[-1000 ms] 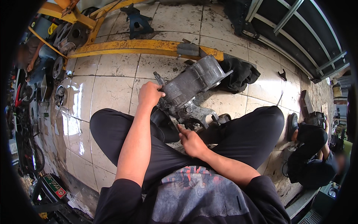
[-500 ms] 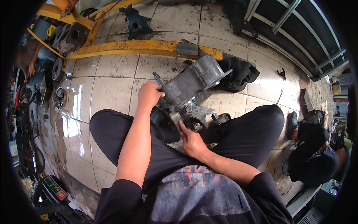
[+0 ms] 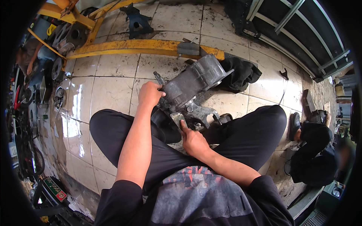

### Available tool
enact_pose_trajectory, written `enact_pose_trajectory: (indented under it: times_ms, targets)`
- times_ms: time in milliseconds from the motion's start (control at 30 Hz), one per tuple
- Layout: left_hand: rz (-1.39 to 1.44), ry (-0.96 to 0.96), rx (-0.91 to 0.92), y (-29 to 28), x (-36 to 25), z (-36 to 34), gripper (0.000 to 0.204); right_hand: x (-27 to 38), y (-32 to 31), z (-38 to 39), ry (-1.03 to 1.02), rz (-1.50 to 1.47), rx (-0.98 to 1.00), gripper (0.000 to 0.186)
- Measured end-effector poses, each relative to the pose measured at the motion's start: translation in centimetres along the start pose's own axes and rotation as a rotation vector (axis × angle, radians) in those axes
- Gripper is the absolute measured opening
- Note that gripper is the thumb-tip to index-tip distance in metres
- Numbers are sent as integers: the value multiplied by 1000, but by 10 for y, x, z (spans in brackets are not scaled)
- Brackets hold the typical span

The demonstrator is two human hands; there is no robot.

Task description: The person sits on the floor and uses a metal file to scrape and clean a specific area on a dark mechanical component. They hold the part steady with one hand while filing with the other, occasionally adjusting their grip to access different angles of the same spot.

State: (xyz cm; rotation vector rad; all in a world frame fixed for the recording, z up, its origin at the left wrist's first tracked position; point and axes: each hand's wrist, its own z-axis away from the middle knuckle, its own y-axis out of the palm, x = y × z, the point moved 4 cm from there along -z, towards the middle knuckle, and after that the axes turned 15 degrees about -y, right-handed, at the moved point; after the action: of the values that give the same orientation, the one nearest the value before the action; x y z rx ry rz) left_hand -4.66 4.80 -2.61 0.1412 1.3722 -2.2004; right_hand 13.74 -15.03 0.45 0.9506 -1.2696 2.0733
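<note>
One straight index finger of your right hand (image 3: 196,144) lies on a flat, pale, rectangular metal plate (image 3: 175,117), the others curled in, holding it; your left hand (image 3: 150,94) grips the left edge of a bulky grey cast-metal housing (image 3: 190,82), which sits ahead of you, near a crumpled black cloth (image 3: 241,77) and long yellow steel beam (image 3: 124,48)

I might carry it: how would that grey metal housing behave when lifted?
The grey metal housing looks bulky and cast, so probably stiff and heavy. Its grimy surface may be slippery, and its irregular shape might make it tip.
</note>
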Motion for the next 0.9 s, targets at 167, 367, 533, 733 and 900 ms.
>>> enact_pose_trajectory:
  times_ms: [167,367,533,733,900]
  targets:
    - [-5,12,-26,-3,-2,4,49,3,-12,-3,10,120,132,53]
    - [-15,5,1,-3,-1,1,42,1,-14,-2,13,267,202,56]
    - [-24,-4,-23,-2,-2,4,42,-1,-14,-9,-21,333,235,62]
    - [-39,49,-73,0,-1,4,45,-12,4,-9,-57,287,87,54]
    - [-2,23,-35,-2,2,3,46,-5,-10,-2,18,286,183,56]
